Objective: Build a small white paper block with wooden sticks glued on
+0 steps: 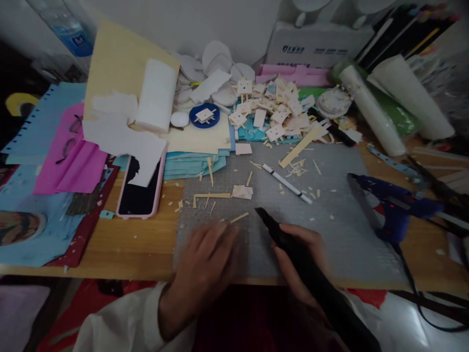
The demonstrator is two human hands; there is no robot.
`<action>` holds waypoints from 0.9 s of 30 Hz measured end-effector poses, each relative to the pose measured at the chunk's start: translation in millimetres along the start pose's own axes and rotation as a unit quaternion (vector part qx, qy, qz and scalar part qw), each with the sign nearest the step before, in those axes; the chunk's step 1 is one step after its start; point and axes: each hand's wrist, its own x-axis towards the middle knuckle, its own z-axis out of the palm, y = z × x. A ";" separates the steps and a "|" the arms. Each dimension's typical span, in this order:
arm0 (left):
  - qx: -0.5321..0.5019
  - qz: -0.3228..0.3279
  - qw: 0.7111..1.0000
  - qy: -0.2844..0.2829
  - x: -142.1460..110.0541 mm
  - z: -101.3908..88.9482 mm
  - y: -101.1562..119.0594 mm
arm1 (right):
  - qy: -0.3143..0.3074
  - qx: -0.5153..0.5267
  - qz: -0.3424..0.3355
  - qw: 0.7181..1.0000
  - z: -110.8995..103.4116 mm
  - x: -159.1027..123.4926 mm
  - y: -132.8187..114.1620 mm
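Gripping black tool (301, 253) in right hand (315, 244), near pale card piece (242, 192) on grey mat (351, 239), cannot tell through blur if open or closed in left hand (205, 259), but could nick those fingers by slipping sideways.

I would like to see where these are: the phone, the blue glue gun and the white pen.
Phone (142, 199): head view, on its dark screen.
Blue glue gun (396, 226): head view, on its handle.
White pen (287, 184): head view, middle of its barrel.
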 end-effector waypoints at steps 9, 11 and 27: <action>0.037 -0.015 0.999 -0.035 -3.7 22.3 27.0 | -0.093 -0.045 -0.112 0.988 3.8 11.1 -6.5; 0.043 -0.019 0.998 -0.044 -4.2 23.5 26.3 | -0.101 -0.046 -0.105 0.988 3.9 11.7 -7.3; 0.012 -0.063 0.997 -0.045 -3.8 25.2 28.5 | -0.147 -0.112 -0.143 0.972 5.5 9.7 -0.6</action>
